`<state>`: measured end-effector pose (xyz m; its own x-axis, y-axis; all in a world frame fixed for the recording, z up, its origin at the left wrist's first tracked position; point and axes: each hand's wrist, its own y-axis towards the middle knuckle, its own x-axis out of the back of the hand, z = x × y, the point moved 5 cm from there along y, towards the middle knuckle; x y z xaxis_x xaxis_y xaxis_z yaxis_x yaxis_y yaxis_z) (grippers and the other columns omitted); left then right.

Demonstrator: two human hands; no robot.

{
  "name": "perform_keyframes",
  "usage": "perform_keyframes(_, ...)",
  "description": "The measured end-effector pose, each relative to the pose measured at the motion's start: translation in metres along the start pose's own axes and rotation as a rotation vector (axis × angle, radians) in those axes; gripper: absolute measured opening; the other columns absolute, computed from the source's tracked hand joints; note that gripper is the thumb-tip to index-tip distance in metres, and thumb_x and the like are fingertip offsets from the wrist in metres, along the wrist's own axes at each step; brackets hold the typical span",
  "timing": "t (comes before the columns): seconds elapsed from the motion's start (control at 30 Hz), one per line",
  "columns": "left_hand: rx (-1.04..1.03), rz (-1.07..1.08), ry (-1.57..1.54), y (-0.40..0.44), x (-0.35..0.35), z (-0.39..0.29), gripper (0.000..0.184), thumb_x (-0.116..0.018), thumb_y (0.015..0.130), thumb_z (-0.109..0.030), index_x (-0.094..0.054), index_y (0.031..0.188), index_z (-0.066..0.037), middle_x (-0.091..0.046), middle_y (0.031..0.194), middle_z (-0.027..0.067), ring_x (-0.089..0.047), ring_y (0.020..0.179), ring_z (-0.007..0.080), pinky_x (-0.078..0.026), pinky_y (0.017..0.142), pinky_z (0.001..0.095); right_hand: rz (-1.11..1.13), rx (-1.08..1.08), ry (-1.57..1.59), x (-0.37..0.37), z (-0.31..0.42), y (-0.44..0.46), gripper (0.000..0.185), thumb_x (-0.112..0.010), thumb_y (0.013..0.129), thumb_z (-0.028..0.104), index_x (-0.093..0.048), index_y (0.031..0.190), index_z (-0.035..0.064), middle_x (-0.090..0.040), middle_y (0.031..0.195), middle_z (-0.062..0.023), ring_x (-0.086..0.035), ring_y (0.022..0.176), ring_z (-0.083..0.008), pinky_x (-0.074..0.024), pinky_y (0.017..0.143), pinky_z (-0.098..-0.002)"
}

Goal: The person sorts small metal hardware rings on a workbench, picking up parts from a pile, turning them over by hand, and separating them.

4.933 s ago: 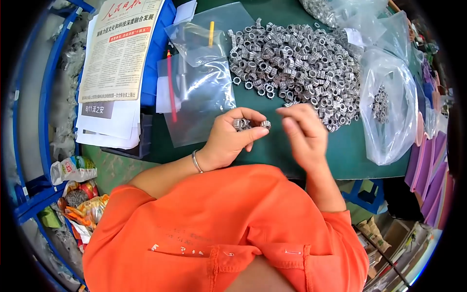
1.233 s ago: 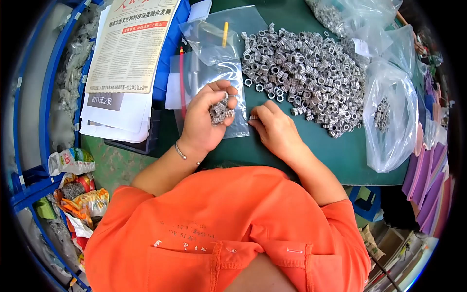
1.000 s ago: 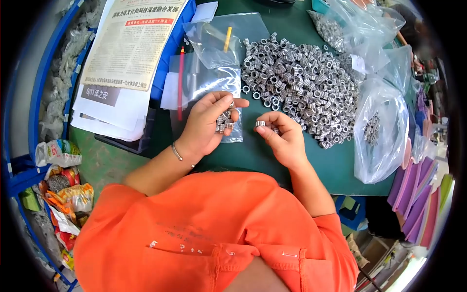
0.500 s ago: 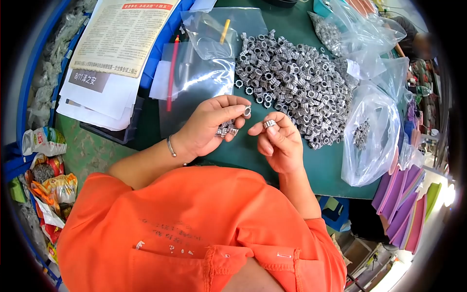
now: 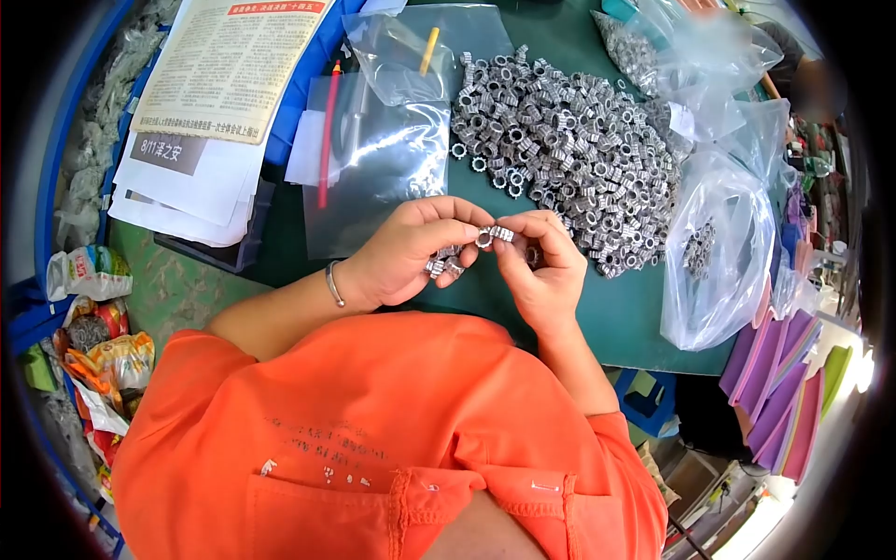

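Observation:
Between the thumb and index finger of my left hand (image 5: pixel 406 250), a small grey metal toothed ring (image 5: pixel 484 239) is pinched. Several more such rings (image 5: pixel 442 267) lie in the curl of that hand's other fingers. My right hand (image 5: pixel 546 271) pinches another toothed ring (image 5: pixel 502 233) right beside the first; whether the two touch I cannot tell. A further ring (image 5: pixel 533 255) shows against the right fingers, partly hidden. Just beyond both hands spreads a large heap of similar rings (image 5: pixel 569 159) on the green table (image 5: pixel 644 331).
Clear plastic bags (image 5: pixel 714 308) stand right of the heap, one with rings inside. A flat plastic bag (image 5: pixel 392 177), a red pencil (image 5: pixel 329 135) and a yellow stick (image 5: pixel 429 51) lie to the left. Newspaper (image 5: pixel 229 70) and papers rest on a blue bin.
My hands have come together, the right one moving left and slightly up. The two pinched rings, apart before, are now side by side.

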<state>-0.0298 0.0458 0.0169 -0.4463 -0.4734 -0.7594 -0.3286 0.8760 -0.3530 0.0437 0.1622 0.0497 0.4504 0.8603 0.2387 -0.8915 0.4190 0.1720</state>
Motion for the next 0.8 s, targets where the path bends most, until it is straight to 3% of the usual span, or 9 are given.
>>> perform_keyframes(0.3, -0.021, 0.008, 0.133, 0.001, 0.001, 0.002, 0.017, -0.054, 0.087, -0.014, -0.055, 0.095, 0.001, -0.057, 0.079, 0.0059, -0.049, 0.060, 0.0062, -0.038, 0.043, 0.0172, -0.006, 0.018, -0.012, -0.001, 0.001, -0.001, 0.015, -0.062, 0.069, -0.008, -0.062, 0.083, -0.0011, -0.055, 0.078, -0.0024, -0.042, 0.054, -0.0019, -0.0329, 0.047, -0.0153)
perform_keyframes(0.53, 0.043, -0.018, 0.174, 0.001, -0.003, 0.002, 0.016, -0.052, 0.087, -0.011, -0.055, 0.094, 0.002, -0.055, 0.076, 0.0062, -0.048, 0.055, 0.0077, -0.038, 0.043, 0.0184, 0.025, 0.030, -0.017, 0.005, -0.001, -0.004, 0.014, -0.065, 0.074, -0.001, -0.063, 0.088, 0.0004, -0.056, 0.076, -0.0030, -0.045, 0.057, -0.0053, -0.0358, 0.050, -0.0182)
perform_keyframes(0.67, 0.048, -0.124, 0.127, 0.003, 0.003, 0.003, 0.019, -0.046, 0.086, -0.005, -0.054, 0.100, 0.004, -0.055, 0.080, 0.0083, -0.050, 0.057, 0.0089, -0.040, 0.044, 0.0189, -0.141, -0.061, 0.006, 0.047, -0.011, -0.003, 0.013, -0.064, 0.078, 0.003, -0.062, 0.091, 0.0001, -0.057, 0.075, -0.0010, -0.048, 0.061, -0.0045, -0.0385, 0.053, -0.0177)
perform_keyframes(0.73, 0.047, -0.096, 0.162, 0.005, 0.004, 0.005, 0.021, -0.049, 0.086, -0.006, -0.052, 0.104, 0.004, -0.056, 0.081, 0.0082, -0.051, 0.060, 0.0090, -0.041, 0.044, 0.0184, -0.206, -0.285, 0.050, 0.068, -0.007, 0.009, 0.015, -0.063, 0.079, 0.005, -0.062, 0.093, -0.0013, -0.059, 0.076, -0.0006, -0.051, 0.065, -0.0042, -0.0413, 0.057, -0.0175)
perform_keyframes(0.8, 0.028, -0.053, 0.188, 0.005, -0.003, 0.004, 0.021, -0.051, 0.086, -0.006, -0.050, 0.104, 0.003, -0.058, 0.083, 0.0095, -0.051, 0.061, 0.0092, -0.041, 0.044, 0.0183, -0.127, -0.383, 0.050, 0.085, -0.002, 0.027, 0.017, -0.063, 0.080, 0.006, -0.061, 0.093, -0.0037, -0.062, 0.078, -0.0028, -0.054, 0.070, -0.0056, -0.0440, 0.061, -0.0186)
